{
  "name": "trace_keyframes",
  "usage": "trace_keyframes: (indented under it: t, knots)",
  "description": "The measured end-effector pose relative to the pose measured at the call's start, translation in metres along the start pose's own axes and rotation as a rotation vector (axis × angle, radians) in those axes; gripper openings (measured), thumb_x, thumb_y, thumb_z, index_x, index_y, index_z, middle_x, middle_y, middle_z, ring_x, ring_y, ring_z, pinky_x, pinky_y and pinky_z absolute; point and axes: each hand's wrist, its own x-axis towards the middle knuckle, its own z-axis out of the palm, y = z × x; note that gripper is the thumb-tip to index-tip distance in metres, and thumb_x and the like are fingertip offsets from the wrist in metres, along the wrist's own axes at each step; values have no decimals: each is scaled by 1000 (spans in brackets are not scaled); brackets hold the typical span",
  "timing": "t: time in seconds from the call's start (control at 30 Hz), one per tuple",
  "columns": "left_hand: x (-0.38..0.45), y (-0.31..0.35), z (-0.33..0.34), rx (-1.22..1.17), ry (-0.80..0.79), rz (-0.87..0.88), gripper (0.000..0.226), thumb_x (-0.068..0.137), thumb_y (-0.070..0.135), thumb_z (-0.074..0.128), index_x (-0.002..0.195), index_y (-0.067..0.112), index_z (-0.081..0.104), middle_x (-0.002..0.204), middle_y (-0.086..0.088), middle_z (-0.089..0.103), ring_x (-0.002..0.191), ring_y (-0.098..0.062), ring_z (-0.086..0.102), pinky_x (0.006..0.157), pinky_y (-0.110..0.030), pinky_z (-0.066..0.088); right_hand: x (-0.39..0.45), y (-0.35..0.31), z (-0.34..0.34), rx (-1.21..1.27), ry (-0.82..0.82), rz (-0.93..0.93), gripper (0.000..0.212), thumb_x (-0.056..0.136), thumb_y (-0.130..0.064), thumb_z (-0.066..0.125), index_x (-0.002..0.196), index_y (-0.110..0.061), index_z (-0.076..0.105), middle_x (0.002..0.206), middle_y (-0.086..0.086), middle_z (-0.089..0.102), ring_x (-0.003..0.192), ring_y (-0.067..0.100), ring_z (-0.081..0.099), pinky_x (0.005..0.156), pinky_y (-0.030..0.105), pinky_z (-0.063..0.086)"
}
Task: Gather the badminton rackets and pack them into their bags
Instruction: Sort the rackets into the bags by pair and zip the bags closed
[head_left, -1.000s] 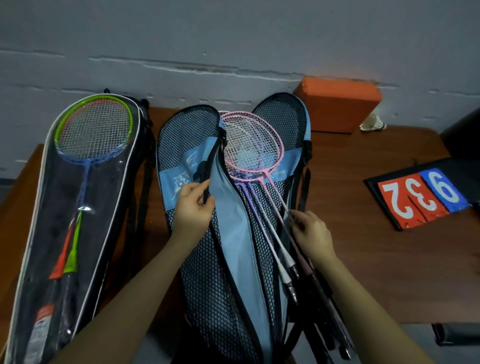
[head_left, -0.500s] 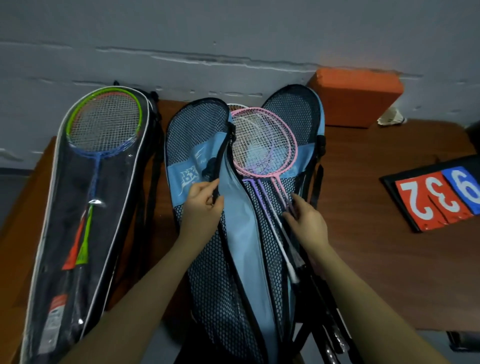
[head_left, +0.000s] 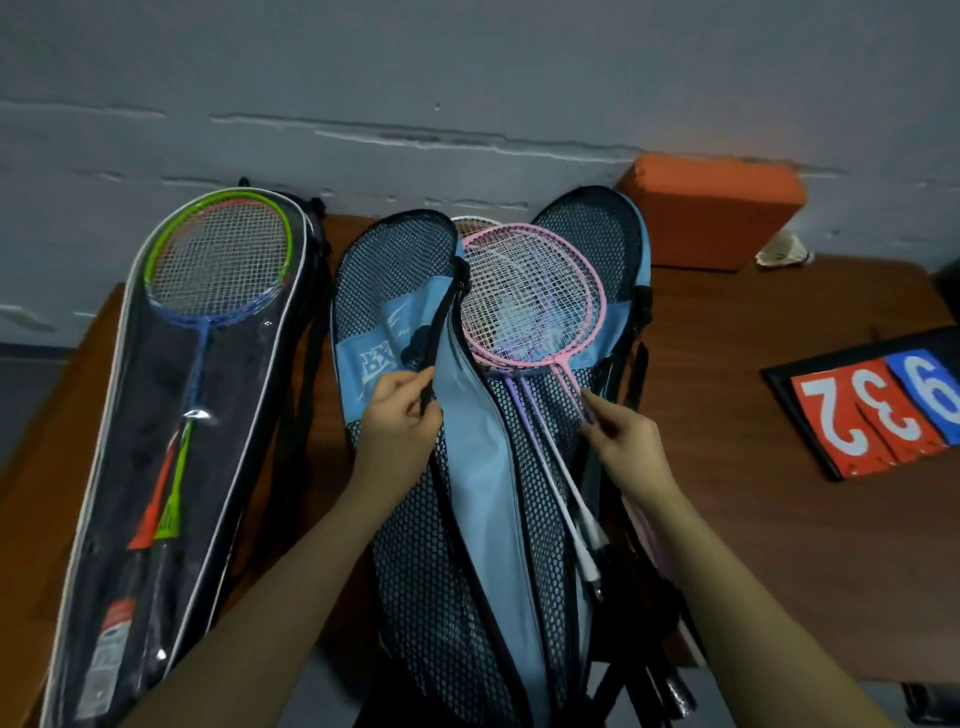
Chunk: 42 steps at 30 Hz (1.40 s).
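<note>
A blue mesh racket bag lies open on the wooden table, its flap folded to the left. Inside it lie pink, purple and white rackets, heads toward the wall. My left hand pinches the black edge of the flap. The fingertips of my right hand pinch the pink racket's shaft just below its head. To the left lies a black and clear bag with green and blue rackets showing through it.
An orange block stands against the grey wall at the back right. A flip scoreboard with red and blue numbers lies at the right. Black straps and racket handles hang over the table's front edge.
My right hand has slid up the shafts toward the racket heads, and the rackets have shifted deeper into the blue bag. My left hand keeps holding the flap's edge.
</note>
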Motion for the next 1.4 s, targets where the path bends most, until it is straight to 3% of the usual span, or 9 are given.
trace_keyframes:
  t: [0.17, 0.43, 0.63, 0.77, 1.0, 1.1, 1.17, 1.27, 1.4]
  knots:
    - [4, 4, 7, -72, -64, -21, 39, 87, 0, 57, 126, 4, 53, 107, -1, 45, 64, -7, 46, 67, 1, 38, -9, -1, -11, -151, 148, -62, 48, 85, -2, 59, 129, -17, 54, 101, 10, 67, 93, 27, 62, 78, 42, 51]
    - [22, 16, 24, -145, -96, -71, 39, 88, 7, 56, 127, 11, 54, 117, -1, 47, 69, -3, 50, 64, 2, 39, -35, -9, -35, 61, 338, -81, 46, 84, 3, 60, 126, -13, 57, 74, -5, 55, 64, 1, 50, 63, 13, 40]
    - [29, 32, 41, -207, -80, -92, 40, 88, 8, 56, 128, 11, 53, 121, -4, 48, 67, 4, 49, 60, 2, 39, -59, -1, -52, 36, 300, -85, 45, 80, 7, 61, 121, -11, 61, 72, -12, 53, 65, -2, 51, 63, 19, 39]
    - [43, 42, 47, -236, -62, -129, 42, 88, 12, 58, 129, 11, 51, 129, -7, 52, 84, -3, 54, 82, -17, 41, -83, 11, -53, -31, 242, -87, 47, 79, 7, 62, 119, -17, 63, 69, -9, 50, 62, 1, 48, 61, 19, 36]
    - [41, 37, 50, -129, -71, -30, 45, 85, 7, 59, 129, 11, 51, 98, -3, 49, 92, -15, 46, 74, -14, 34, -105, 20, -42, -63, 78, -43, 38, 82, -8, 67, 116, -25, 66, 76, 3, 58, 63, 6, 50, 59, 21, 36]
    - [30, 36, 49, -129, -157, -27, 52, 84, 5, 61, 133, 13, 47, 117, 1, 46, 110, -13, 45, 98, -22, 34, -102, 14, -33, -73, -18, -12, 41, 82, -7, 66, 119, -26, 64, 85, 1, 64, 70, 1, 54, 61, 13, 37]
    - [24, 35, 50, -141, -199, -9, 55, 83, 6, 62, 136, 14, 45, 132, -3, 43, 116, -14, 45, 103, -20, 35, -100, 5, -28, -23, -72, 19, 43, 81, -8, 69, 120, -24, 63, 101, -4, 67, 79, -8, 56, 67, 7, 38]
    - [16, 35, 50, -186, -223, -8, 57, 83, 5, 62, 136, 14, 43, 136, -2, 42, 112, -10, 46, 79, 5, 35, -98, -8, -17, 155, -147, 99, 44, 79, -7, 71, 120, -23, 63, 103, -10, 67, 81, -7, 59, 70, 8, 43]
    - [7, 37, 42, -252, -232, -29, 56, 85, 2, 59, 137, 13, 41, 138, 2, 38, 111, -8, 46, 66, 5, 38, -96, -17, -1, 238, -133, 113, 41, 79, -5, 71, 117, -19, 65, 90, 1, 70, 70, 1, 56, 65, 16, 43]
